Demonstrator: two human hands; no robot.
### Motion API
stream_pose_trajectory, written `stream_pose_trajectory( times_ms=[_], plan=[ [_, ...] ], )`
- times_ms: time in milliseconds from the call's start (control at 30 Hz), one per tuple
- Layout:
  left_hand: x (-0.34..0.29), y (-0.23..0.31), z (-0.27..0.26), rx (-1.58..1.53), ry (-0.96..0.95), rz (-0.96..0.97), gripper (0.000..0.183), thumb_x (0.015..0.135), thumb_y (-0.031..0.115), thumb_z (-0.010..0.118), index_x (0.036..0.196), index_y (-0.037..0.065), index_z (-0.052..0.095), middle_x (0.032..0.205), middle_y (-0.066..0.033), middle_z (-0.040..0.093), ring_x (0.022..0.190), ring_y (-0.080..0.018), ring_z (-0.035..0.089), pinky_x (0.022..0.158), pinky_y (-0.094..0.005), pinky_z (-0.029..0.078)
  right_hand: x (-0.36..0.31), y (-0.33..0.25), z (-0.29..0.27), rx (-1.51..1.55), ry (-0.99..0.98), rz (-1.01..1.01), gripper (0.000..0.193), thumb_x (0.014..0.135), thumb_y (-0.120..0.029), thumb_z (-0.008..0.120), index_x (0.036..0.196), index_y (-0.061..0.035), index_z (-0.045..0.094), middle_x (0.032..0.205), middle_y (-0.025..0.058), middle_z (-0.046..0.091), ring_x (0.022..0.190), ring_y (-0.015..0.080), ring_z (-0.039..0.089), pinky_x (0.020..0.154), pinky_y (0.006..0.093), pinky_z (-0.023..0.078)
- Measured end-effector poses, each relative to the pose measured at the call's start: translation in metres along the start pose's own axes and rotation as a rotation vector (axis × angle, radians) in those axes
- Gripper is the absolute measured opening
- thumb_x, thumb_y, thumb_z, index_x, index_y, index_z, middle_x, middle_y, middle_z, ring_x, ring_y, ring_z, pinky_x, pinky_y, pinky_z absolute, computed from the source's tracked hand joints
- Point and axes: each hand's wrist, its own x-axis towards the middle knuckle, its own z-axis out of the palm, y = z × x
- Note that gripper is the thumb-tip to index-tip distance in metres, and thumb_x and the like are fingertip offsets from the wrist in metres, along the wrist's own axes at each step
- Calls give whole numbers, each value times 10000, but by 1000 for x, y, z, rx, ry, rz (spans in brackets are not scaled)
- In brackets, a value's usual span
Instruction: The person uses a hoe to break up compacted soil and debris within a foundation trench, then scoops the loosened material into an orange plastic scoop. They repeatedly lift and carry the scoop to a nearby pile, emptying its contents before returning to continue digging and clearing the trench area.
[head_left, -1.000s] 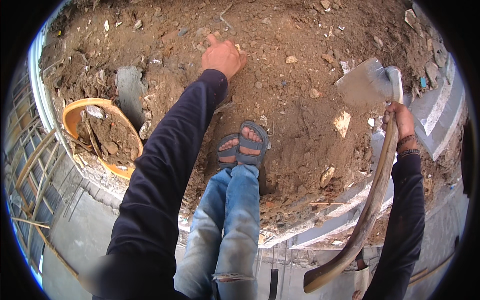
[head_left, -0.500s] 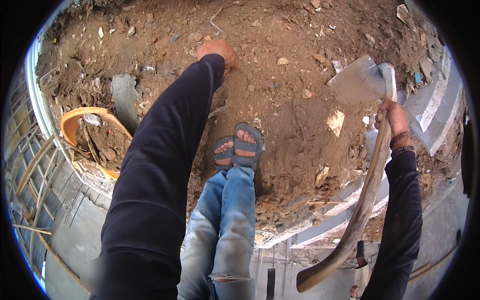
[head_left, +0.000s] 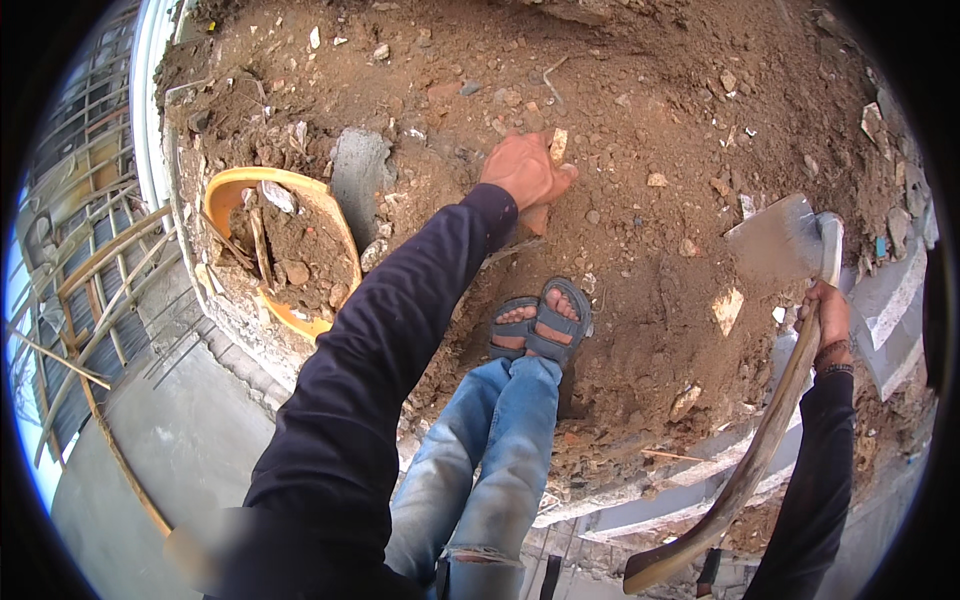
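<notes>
Left hand (head_left: 522, 168): reaching out at the end of a dark sleeve, fingers curling around a brick piece (head_left: 541, 205); grip closed on it.
Brick piece: reddish-brown, blocky, rough-edged; lying on the soil at about 12 o'clock from the sandals, partly hidden under the palm. Long axis looking roughly 1-to-7 o'clock; exact ends hard to tell.
Right hand (head_left: 826, 313): wrapping tight around the hoe (head_left: 775, 400) handle just below the blade, fingers closed; beaded bands showing at the wrist.
Hoe: long curved wooden handle, worn and pale brown, running from 7 o'clock low up to 1 o'clock; flat grey metal blade (head_left: 775, 240), dusty, pointing toward 9 o'clock, sitting over the soil.
Soil (head_left: 640, 120): brown, crumbly, scattered with small stones, pale chips and thin twigs; heaped on a raised ledge.
Basin (head_left: 283, 250): round, orange plastic, filled with dirt and rubble; sitting at 9 o'clock from the left hand, near the ledge rim.
Sandals (head_left: 540, 320): grey straps, toes pointing to 12 o'clock, standing on the soil; faded jeans below.
</notes>
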Motion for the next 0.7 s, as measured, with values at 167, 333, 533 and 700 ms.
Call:
stream_pose_trajectory(
  times_ms=[167, 333, 533, 700],
  plan=[
    [-152, -27, -120, -49, 76, -113, 484, 730, 282, 684, 1123, 5, 620, 973, -204, 603, 960, -369, 605, 857, -435, 487, 10, 6, 3, -67, 13, 21, 121, 759, -205, 540, 800, -99, 498, 586, 29, 465, 451, 167, 475, 401, 324, 407],
    [-251, -150, -181, 33, 437, -345, 428, 740, 282, 690, 1026, -32, 632, 920, -223, 607, 836, -359, 623, 769, -406, 500, 22, 12, -13, 14, -25, 12, 180, 753, -224, 547, 841, -68, 530, 596, 71, 495, 449, 213, 510, 410, 358, 434],
    [-231, -281, -199, 149, 854, -696, 709, 801, 496, 677, 1255, -26, 522, 1163, -313, 516, 1029, -412, 570, 863, -451, 462, 32, 11, -14, 10, -59, -15, 240, 751, -211, 558, 960, -96, 540, 624, 45, 488, 453, 179, 491, 398, 320, 410],
    [-218, -282, -171, 336, 725, -547, 823, 808, 429, 677, 1455, 100, 289, 1326, -366, 344, 1197, -497, 438, 1000, -519, 386, 30, 13, -12, -18, -58, -14, 198, 755, -176, 535, 928, -81, 537, 574, 43, 480, 422, 187, 480, 383, 330, 414]
  ],
)
